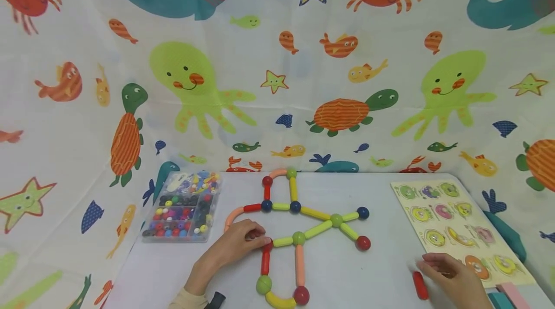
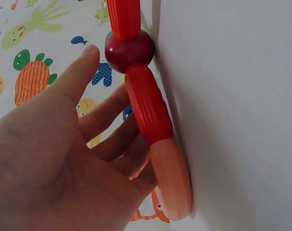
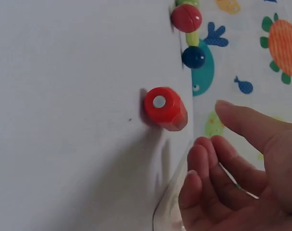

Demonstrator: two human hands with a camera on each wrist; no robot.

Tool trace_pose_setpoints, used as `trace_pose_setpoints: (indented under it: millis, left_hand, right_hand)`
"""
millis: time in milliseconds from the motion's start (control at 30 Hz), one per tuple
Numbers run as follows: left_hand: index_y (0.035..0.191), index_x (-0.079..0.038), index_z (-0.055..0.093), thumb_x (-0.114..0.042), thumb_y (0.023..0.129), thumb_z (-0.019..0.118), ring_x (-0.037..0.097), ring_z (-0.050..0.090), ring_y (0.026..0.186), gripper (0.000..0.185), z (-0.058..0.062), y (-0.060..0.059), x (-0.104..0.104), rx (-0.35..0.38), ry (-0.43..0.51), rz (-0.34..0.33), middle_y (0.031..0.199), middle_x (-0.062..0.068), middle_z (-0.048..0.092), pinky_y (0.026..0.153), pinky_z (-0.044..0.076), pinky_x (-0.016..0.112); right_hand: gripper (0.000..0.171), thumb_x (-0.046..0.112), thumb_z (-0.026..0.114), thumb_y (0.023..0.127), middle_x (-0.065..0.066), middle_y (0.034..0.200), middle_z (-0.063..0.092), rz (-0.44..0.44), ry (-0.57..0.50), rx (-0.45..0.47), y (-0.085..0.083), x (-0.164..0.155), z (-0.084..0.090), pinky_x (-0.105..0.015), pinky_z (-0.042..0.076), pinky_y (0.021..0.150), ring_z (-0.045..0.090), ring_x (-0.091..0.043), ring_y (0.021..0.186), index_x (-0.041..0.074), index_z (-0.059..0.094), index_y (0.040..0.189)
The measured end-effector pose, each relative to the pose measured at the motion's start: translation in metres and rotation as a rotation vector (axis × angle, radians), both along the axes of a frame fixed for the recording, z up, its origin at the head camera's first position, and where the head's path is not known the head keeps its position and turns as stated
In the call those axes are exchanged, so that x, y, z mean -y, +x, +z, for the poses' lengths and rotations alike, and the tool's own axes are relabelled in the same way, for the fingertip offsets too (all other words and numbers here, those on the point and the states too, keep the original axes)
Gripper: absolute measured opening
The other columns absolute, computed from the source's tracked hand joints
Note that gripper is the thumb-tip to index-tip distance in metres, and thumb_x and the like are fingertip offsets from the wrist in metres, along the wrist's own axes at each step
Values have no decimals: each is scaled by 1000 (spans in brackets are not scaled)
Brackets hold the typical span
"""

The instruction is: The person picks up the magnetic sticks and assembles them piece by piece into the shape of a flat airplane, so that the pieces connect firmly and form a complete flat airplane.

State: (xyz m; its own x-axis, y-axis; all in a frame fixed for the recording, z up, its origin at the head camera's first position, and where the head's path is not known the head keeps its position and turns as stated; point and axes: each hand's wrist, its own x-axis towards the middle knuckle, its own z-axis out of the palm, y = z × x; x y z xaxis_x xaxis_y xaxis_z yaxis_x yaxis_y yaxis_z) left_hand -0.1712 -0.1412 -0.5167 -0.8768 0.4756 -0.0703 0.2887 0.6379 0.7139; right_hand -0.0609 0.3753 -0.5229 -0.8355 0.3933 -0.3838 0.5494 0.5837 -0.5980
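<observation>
A flat figure of magnetic sticks and balls [image 1: 299, 238] lies on the white table [image 1: 347, 270]. My left hand [image 1: 256, 236] rests at its left side. Its relaxed fingers [image 2: 105, 113] touch a short red stick [image 2: 148, 108] that joins a red ball [image 2: 129, 50] to a pink curved stick [image 2: 172, 180]; the thumb stands off it. My right hand [image 1: 433, 263] hovers at the front right, fingers loosely curled and holding nothing. A loose red stick [image 1: 419, 285] lies just left of it; in the right wrist view the red stick [image 3: 165, 108] is apart from my right hand [image 3: 210, 127].
A clear box of coloured beads [image 1: 184, 208] stands at the table's left. A wooden peg puzzle board [image 1: 455, 227] lies along the right edge, with teal and pink blocks [image 1: 507, 297] at the front right corner. A sea-animal cloth [image 1: 277, 82] hangs behind.
</observation>
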Motion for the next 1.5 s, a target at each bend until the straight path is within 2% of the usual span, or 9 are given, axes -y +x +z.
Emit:
trace_pose_setpoints:
  millis: [133, 300, 533, 733, 933, 1067, 1267, 1500]
  left_hand:
    - [112, -18, 73, -56, 92, 67, 4, 56, 87, 43, 0, 0, 1, -2, 2, 1, 94, -14, 63, 77, 50, 23]
    - [113, -16, 72, -54, 93, 67, 5, 56, 87, 44, 0, 1, 2, 12, 19, -6, 94, -13, 64, 77, 50, 23]
    - [111, -18, 73, -54, 93, 66, 3, 57, 86, 41, -1, 0, 1, 10, 25, -21, 94, -13, 65, 77, 50, 23]
    - [111, -18, 73, -53, 93, 67, 4, 56, 86, 39, -2, 0, 1, 13, 30, -17, 95, -13, 64, 77, 50, 23]
    - [112, -19, 73, -53, 93, 67, 4, 56, 87, 40, -2, 1, 0, 15, 27, -14, 95, -13, 64, 77, 50, 22]
    - [112, -19, 73, -55, 93, 66, 3, 57, 88, 41, -2, 1, 0, 10, 32, -15, 95, -14, 65, 79, 50, 23]
    - [113, -19, 73, -56, 93, 65, 3, 57, 89, 43, -3, 2, -2, 8, 32, -18, 98, -14, 64, 80, 51, 23]
    - [114, -19, 72, -55, 94, 65, 3, 57, 90, 43, -2, 2, 0, -2, 29, -13, 99, -14, 64, 81, 52, 23]
  right_hand:
    - [89, 69, 77, 73, -4, 98, 71, 36, 3, 50, 7, 2, -3, -34, 51, 75, 62, -18, 88, -2, 62, 125]
    - [85, 67, 83, 65, -1, 86, 68, 91, 71, 59, 13, 10, -7, -32, 51, 70, 59, -16, 78, -3, 67, 111]
    - [81, 61, 85, 67, -1, 85, 65, 126, 127, 46, 8, 15, -8, -31, 51, 70, 57, -16, 78, -5, 68, 110]
    - [80, 63, 80, 74, -3, 90, 69, 82, 62, 5, -10, 29, 5, -29, 51, 70, 58, -16, 80, -3, 65, 118]
    - [63, 53, 76, 86, -2, 95, 74, 103, 16, -158, -41, 48, 22, -25, 49, 66, 63, -14, 79, 1, 67, 122]
    - [60, 52, 76, 87, -1, 95, 76, 97, -72, -224, -62, 61, 22, -24, 52, 67, 67, -11, 79, 3, 68, 122]
    - [58, 50, 78, 86, 0, 88, 74, 87, -119, -226, -80, 80, 14, -24, 51, 68, 65, -13, 78, 3, 69, 119]
    - [59, 50, 75, 88, -6, 93, 70, 86, -93, -191, -87, 91, 11, -26, 48, 66, 58, -17, 81, 1, 67, 119]
